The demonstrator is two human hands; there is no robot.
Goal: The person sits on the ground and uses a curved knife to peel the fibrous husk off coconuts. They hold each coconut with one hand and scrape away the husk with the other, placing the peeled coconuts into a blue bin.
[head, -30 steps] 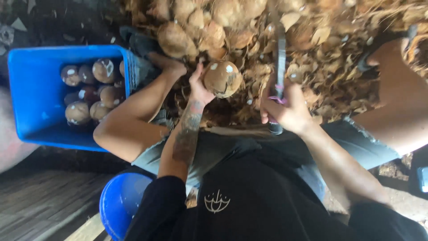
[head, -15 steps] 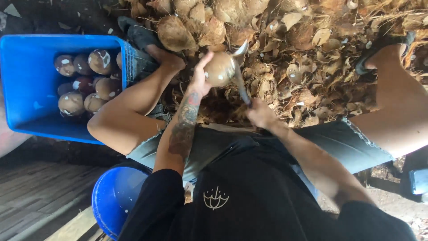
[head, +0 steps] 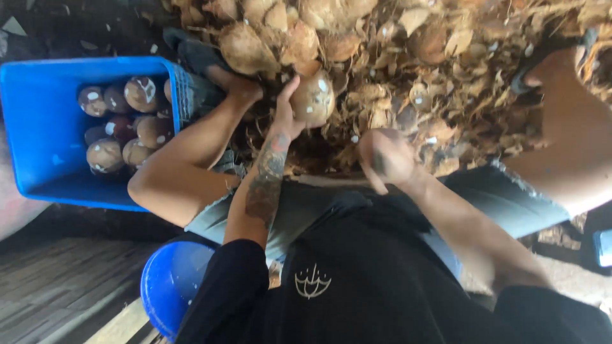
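Left hand [head: 287, 111] is up in front of the knees, fingers wrapped round a peeled coconut [head: 313, 97], pale brown with white nicks in its shell, held just above the heap of husks [head: 408, 70] that covers the ground ahead. The tattooed forearm runs straight down from it towards the black shirt. Right hand [head: 384, 156] sits lower and nearer the body, blurred, curled into a fist; something dark shows inside the grip, but what it is I cannot tell. The two hands are near each other, not touching, and the coconut is clear of the right hand.

Over on the left, a blue crate [head: 44, 137] stands on the ground beside the person's left knee, and a cluster of peeled coconuts [head: 121, 124] lies in its far right corner, brown and speckled white like the one in hand. A dark sandal [head: 194, 54] sits at the crate's far right corner, against the edge of the husk heap. Down below the left elbow, a round blue bucket [head: 172, 286] stands on the floor.
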